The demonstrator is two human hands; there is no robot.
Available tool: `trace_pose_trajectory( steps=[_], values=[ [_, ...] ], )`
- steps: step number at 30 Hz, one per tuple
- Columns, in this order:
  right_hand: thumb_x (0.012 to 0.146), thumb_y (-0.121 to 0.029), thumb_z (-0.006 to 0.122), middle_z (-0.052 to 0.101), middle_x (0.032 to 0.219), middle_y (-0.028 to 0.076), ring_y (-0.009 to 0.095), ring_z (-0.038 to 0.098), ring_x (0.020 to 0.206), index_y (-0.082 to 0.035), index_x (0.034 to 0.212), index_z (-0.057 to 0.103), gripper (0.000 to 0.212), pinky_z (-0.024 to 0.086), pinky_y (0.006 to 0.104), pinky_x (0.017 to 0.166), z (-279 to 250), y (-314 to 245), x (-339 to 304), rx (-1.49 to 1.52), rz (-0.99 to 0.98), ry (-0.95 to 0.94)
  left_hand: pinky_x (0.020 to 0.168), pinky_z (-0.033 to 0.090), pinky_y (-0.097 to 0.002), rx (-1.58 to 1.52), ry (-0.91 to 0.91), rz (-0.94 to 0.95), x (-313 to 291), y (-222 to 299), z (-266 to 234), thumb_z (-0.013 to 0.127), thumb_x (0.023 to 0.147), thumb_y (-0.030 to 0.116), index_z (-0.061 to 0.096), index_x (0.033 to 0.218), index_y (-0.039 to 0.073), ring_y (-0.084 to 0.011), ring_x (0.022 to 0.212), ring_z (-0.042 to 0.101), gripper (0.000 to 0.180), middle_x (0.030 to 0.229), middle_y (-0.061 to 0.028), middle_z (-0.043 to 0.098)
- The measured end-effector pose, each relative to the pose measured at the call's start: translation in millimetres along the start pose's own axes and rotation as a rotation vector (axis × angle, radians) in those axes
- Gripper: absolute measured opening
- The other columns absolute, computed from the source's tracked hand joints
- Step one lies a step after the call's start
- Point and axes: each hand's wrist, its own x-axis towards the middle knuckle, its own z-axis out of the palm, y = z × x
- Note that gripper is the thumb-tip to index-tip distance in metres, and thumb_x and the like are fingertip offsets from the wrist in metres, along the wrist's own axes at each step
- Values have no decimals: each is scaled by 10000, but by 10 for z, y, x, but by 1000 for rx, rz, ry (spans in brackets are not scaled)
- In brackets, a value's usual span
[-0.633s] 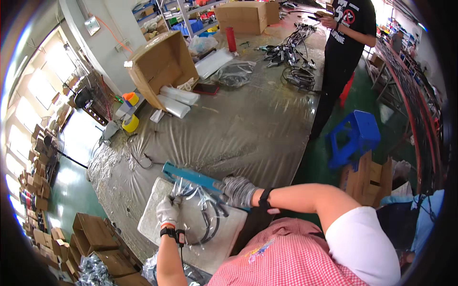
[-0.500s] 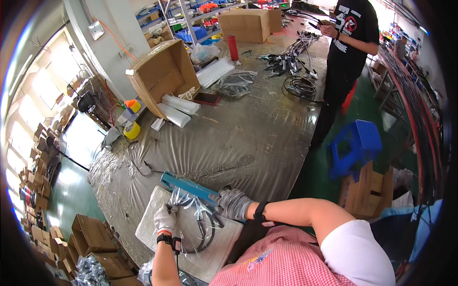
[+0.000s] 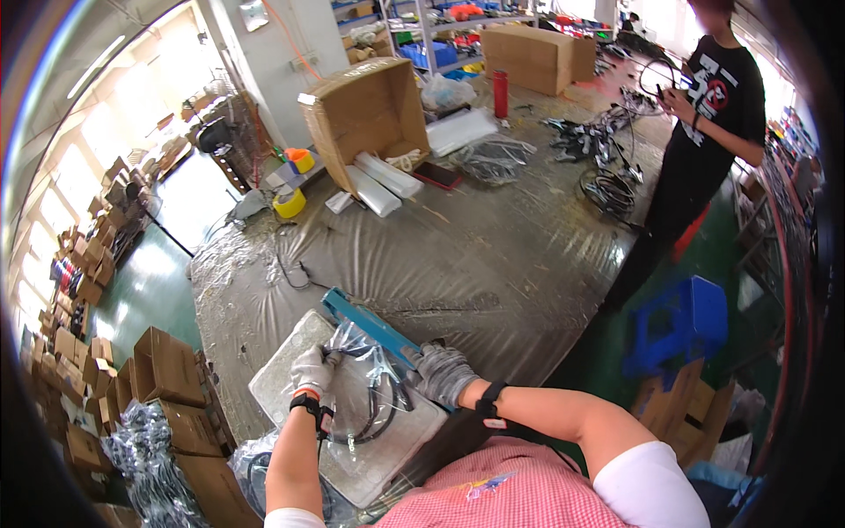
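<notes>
My left hand [image 3: 312, 368], in a pale glove, is closed on the edge of a clear plastic bag [image 3: 354, 338]. A coiled black cable [image 3: 380, 421] shows through the bag, lying over a worn whitish slab [image 3: 289, 377]. Along the bag's far side runs a long teal bar [image 3: 371, 326], which looks like the arm of a bag sealer. Its near end is under my right hand [image 3: 445, 375], in a grey glove, with the fingers curled round it. The right fingertips are partly hidden.
An opened carton [image 3: 365, 123] stands on the plastic-covered table [image 3: 458, 264], beside rolled clear bags [image 3: 387, 180] and a dark phone [image 3: 437, 176]. Cable bundles [image 3: 607, 189] lie far right, near a standing person [image 3: 717, 106]. A blue stool [image 3: 678, 326] and cartons [image 3: 167, 370] flank the table.
The view has swung, so the table and surroundings sit further right. Both hands keep their holds on the bag and the teal bar.
</notes>
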Motion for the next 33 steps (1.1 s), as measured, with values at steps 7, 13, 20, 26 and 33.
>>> trace_pose_trajectory(
  steps=[7,13,20,26,33],
  values=[
    [846,-352,517,595,979,202,350,594,897,-60,1253,522,501,476,461,796,37,28,-69,-70,39,-112,792,490,-442,2,-121,-20,-67,-15,24,628,800,477,650,982,94,-362,902,636,425,928,-181,673],
    [842,-338,528,573,1002,201,343,583,915,-50,1264,514,511,472,434,815,-76,56,7,-106,83,-145,803,484,-424,-165,-150,142,93,-88,-15,612,830,434,651,1029,86,-358,936,624,403,966,-185,664],
    [837,-286,554,578,1041,193,340,591,922,-64,1309,464,529,480,445,800,-12,34,81,-183,72,-162,753,488,-398,-355,-318,132,278,-287,-141,630,803,463,674,1026,124,-307,861,652,409,887,-144,682],
    [843,-285,567,586,1025,201,348,600,893,-58,1318,450,540,483,448,787,37,25,-25,-202,44,-97,754,488,-410,-311,-212,195,178,-289,-101,597,814,500,684,976,123,-316,869,648,419,867,-153,678],
    [860,-322,544,598,979,203,359,606,852,-93,1319,452,522,480,460,754,65,77,-39,-222,38,-73,746,483,-430,-210,-206,174,173,-195,-107,569,833,505,675,947,82,-357,847,639,451,868,-188,668]
  ],
)
